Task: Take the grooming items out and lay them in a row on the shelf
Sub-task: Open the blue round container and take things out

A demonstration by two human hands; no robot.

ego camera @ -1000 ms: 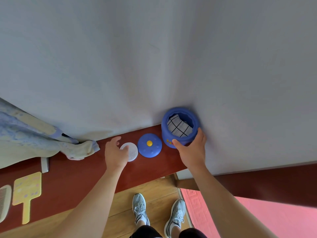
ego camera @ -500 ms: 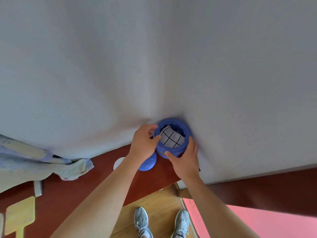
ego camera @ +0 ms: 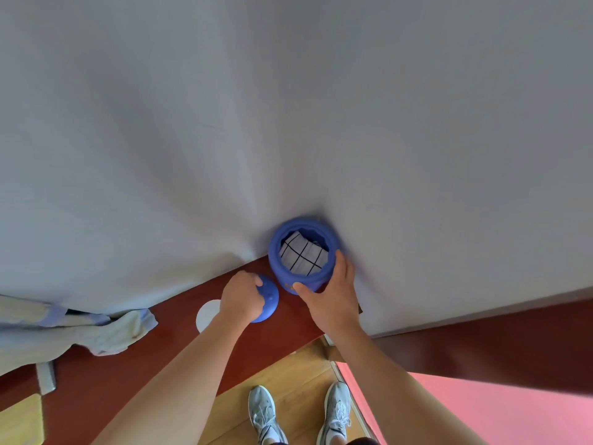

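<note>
Much of the domed blue lid (ego camera: 269, 300) lies hidden under the left hand (ego camera: 242, 298), whose fingers curl over its top and grip it; only its right side shows, smooth and matt with small raised dots. A flat white disc (ego camera: 207, 313) just left of it is half covered by the same wrist. In the blue jar (ego camera: 288, 277) a folded white checked cloth (ego camera: 303, 256) fills the mouth, so whatever lies beneath it cannot be seen. The right hand (ego camera: 333, 300) grips the jar's near side, thumb on the front and fingers curled round the right wall. The jar is round, thick-rimmed and rubbery-looking, and stands at the back edge of the glossy red-brown wooden shelf (ego camera: 173, 335), against the white wall (ego camera: 288, 107). Towards the shelf's left end a crumpled pale towel (ego camera: 106, 332) runs out of frame, a small grey piece (ego camera: 46, 377) is blurred, and a yellow flat piece (ego camera: 21, 422) is cut off at the corner.
</note>
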